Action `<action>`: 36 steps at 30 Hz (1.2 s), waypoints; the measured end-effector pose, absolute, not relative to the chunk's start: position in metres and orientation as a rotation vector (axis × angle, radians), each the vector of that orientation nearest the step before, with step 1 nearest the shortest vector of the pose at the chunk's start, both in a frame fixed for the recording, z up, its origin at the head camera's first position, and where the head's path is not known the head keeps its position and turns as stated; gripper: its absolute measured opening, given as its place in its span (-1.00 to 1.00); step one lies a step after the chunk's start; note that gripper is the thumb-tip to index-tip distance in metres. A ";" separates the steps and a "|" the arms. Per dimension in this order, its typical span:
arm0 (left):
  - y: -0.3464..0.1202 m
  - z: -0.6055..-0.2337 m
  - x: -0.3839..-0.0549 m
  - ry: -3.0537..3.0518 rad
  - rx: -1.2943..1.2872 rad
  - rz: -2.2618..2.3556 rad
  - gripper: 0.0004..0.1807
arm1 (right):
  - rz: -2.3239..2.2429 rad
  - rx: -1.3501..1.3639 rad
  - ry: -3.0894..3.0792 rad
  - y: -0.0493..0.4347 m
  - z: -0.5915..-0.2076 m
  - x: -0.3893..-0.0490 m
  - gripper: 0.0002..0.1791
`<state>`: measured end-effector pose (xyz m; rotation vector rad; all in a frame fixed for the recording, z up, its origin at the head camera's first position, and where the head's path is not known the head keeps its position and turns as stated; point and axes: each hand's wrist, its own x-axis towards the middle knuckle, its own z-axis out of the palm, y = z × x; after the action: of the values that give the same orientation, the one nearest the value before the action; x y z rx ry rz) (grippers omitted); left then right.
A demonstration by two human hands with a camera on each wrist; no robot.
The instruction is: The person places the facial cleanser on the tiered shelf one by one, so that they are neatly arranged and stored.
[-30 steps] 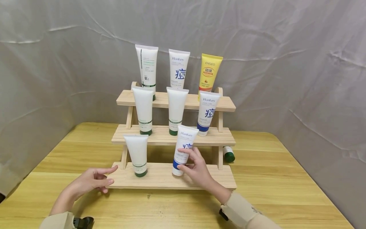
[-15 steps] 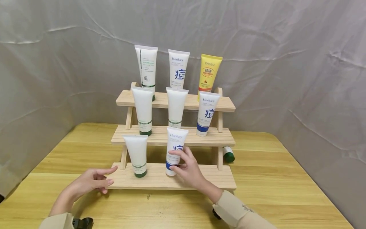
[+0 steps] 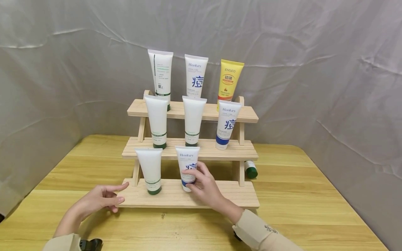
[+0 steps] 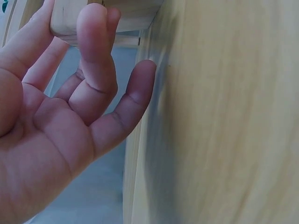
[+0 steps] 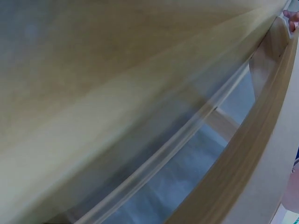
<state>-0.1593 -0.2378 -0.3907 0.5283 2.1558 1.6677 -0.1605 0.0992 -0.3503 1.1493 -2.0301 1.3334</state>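
In the head view a white-and-blue tube [image 3: 187, 162] stands upright on the lowest tier of a three-tier wooden display stand [image 3: 169, 199]. My right hand [image 3: 205, 186] grips this tube near its base, thumb in front and fingers round its right side. Left of it stands a plain white tube with a green cap [image 3: 149, 167]. My left hand [image 3: 100, 198] holds the left end of the lowest tier between thumb and forefinger. The left wrist view shows that hand [image 4: 60, 121] at the board's corner [image 4: 65, 21], the other fingers loosely bent beneath.
On the middle tier stand two green-capped white tubes [image 3: 158, 120] and a white-and-blue one [image 3: 226, 123]. The top tier bears a green-capped tube [image 3: 162, 73], a white-and-blue tube [image 3: 196, 75] and a yellow tube [image 3: 230, 80]. Another green-capped tube [image 3: 251, 169] lies behind the stand's right side.
My right hand has shifted the white-and-blue tube left along the lowest tier, nearer to the plain white tube. The tube now sits slightly lower in view. My left hand has stayed in place.
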 end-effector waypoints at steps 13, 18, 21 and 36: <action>-0.238 -0.389 -0.159 2.170 0.527 1.646 -0.42 | 1.311 1.136 -2.071 0.103 -0.348 -0.155 -0.57; -0.239 -0.388 -0.158 2.183 0.510 1.627 -0.38 | 1.317 1.134 -2.101 0.106 -0.347 -0.153 -0.58; -0.238 -0.388 -0.158 2.191 0.507 1.615 -0.36 | 1.321 1.132 -2.098 0.110 -0.354 -0.158 -0.57; -0.238 -0.389 -0.159 2.183 0.508 1.624 -0.38 | 1.334 1.164 -2.086 0.131 -0.355 -0.156 -0.50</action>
<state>-0.1588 -0.2382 -0.3891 0.5081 2.1831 1.6243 -0.1559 0.1310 -0.3550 1.1641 -2.0858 1.3343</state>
